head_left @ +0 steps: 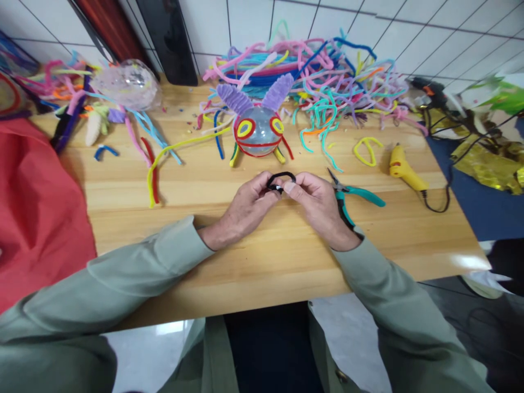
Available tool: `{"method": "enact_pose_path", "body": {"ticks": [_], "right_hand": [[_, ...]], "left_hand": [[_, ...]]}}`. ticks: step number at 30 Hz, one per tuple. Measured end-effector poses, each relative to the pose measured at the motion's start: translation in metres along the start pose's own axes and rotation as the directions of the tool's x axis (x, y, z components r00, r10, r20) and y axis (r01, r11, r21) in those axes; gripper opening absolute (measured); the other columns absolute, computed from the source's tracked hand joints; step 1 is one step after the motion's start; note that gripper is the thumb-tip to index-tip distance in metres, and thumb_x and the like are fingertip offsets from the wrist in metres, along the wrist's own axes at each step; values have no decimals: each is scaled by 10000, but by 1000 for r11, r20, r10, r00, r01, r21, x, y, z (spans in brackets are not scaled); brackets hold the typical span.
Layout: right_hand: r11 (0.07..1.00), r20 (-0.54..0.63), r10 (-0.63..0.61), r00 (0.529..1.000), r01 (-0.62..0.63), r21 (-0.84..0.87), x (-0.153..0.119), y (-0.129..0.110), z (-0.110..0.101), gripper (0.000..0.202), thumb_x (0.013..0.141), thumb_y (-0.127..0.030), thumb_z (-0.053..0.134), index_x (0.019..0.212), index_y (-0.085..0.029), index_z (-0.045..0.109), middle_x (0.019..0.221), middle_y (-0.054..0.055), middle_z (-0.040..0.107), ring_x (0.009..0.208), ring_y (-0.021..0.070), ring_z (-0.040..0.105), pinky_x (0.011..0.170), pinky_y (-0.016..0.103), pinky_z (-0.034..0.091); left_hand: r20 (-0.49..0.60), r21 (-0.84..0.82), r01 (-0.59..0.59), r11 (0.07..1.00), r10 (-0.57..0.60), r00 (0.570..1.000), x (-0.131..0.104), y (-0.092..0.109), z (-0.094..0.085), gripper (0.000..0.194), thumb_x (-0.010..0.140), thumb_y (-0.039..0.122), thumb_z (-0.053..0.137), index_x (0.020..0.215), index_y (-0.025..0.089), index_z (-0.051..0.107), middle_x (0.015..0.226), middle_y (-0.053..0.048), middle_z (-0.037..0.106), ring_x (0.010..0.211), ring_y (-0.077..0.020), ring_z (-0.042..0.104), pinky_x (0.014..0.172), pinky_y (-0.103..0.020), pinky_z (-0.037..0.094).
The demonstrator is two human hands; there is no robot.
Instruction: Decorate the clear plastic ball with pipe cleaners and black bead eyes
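the left hand [252,201] and the right hand [318,203] meet over the bench [262,273], fingertips close together, both pinching a curved black fuzzy stem [286,174]. a small white spot shows low on the stem, between the fingers; what it is cannot be made out.

taking the black fuzzy stem as the clock's centre, with twelve toward the tiled wall [254,22], the clear ball figure [258,136] sits at eleven, with purple ears, yellow-and-red eyes and a red band. the heap of coloured stems [295,60] spreads from about twelve to two. at three, the teal-handled pliers [341,188] lie open beside the right hand, and the yellow glue gun [403,166] lies farther out. a bent yellow stem [370,158] is between two and three. a red cloth [36,207] covers the bench's edge at nine, and clear crumpled plastic [126,84] rests at ten.
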State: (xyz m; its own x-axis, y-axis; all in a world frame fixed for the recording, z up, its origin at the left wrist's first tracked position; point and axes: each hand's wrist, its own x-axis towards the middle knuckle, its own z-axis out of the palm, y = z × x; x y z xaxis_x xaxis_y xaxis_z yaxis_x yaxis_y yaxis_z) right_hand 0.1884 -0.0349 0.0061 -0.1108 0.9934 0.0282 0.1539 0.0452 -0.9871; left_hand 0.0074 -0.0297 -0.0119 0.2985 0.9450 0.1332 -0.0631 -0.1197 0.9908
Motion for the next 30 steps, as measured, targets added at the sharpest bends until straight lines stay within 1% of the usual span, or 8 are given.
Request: {"method": "enact_pose_path", "body": {"ticks": [4,10,13,17,20,22,26,30], "right_hand": [[1000,-4,2,1000,-2,-11,0,1,0,428,910,-580,810,751,-242,600,714,-41,550,705,147,465,680,306,397],[999,-28,-28,999,27,-44,-2,-3,-1,474,895,-616,812,723,-246,571,677,-48,459,664,143,389,632,307,318],[999,-23,-31,999,30,-43,-1,-4,-2,474,893,-601,819,714,-241,565,678,-49,463,666,139,396,633,307,319],[1000,1,5,1000,-5,-21,3,-4,-6,467,870,-601,842,711,-237,596,678,-44,516,664,137,430,638,305,351],[1000,-18,17,1000,-17,26,6,-2,-8,466,871,-593,849,696,-233,611,674,-36,558,662,138,467,658,311,385],[995,-27,37,999,-34,98,7,-1,-8,473,867,-599,856,685,-233,617,675,-29,581,666,141,497,672,315,414],[956,44,121,992,-128,265,8,-1,-6,466,812,-598,904,694,-228,647,682,-24,610,656,136,544,666,307,456],[925,62,179,982,-189,331,9,-3,-6,440,762,-553,942,691,-216,668,688,-28,617,653,120,547,657,286,464]], "left_hand": [[-6,48,-6,999,6,1000,0,-2,0,109,887,250,670,848,215,575,830,14,596,806,-163,522,767,-301,449],[20,66,-5,998,3,1000,-1,1,0,108,874,240,663,825,217,569,779,23,548,751,-153,478,713,-298,414],[46,18,16,1000,-17,999,-1,5,0,85,854,240,668,836,210,591,771,28,545,736,-142,472,694,-290,405],[107,-145,102,984,-87,991,0,5,1,95,846,261,690,890,205,627,726,38,566,663,-121,489,650,-270,428],[159,-268,136,954,-96,983,2,2,0,141,861,297,726,932,198,654,821,-7,695,682,-125,586,671,-276,499],[185,-292,133,947,-81,979,2,0,-1,151,880,306,750,916,189,661,928,-47,757,721,-129,638,697,-282,533],[183,-245,106,964,-61,981,1,-2,-3,283,935,394,804,878,182,625,891,-39,749,707,-113,643,690,-260,539],[183,-201,82,976,-45,982,0,-3,-3,407,968,543,783,918,173,621,903,-45,766,693,-108,640,679,-251,541]]}}
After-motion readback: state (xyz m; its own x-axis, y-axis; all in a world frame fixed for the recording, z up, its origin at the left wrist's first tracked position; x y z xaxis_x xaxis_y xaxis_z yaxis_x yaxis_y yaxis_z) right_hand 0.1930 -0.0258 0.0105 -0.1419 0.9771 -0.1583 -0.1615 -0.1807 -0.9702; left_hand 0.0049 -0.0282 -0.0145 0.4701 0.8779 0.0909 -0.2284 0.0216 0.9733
